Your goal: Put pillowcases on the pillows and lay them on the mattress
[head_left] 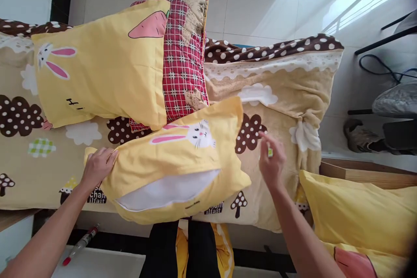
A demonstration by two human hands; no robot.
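A yellow pillow (140, 160) with a rabbit print lies in front of me on the blanket. Its cover gapes in a long slit that shows the white inner pillow (169, 191). My left hand (100, 163) is closed on the pillow's left end, fingers gripping the cloth near the corner. To the right of the pillow, apart from it, my right hand (273, 158) hovers over the blanket with its fingers loosely bent and a gap between them. A small green-yellow patch shows in that gap; whether it is the blanket's print I cannot tell.
Behind lies another yellow rabbit-and-carrot pillow (104, 65) on a red plaid pillow (182, 61). The patterned blanket (276, 91) covers the bed. More yellow bedding (361, 208) is at right, beside a wooden box (368, 176). Shoes (361, 137) and a clear bottle (81, 243) are on lower surfaces.
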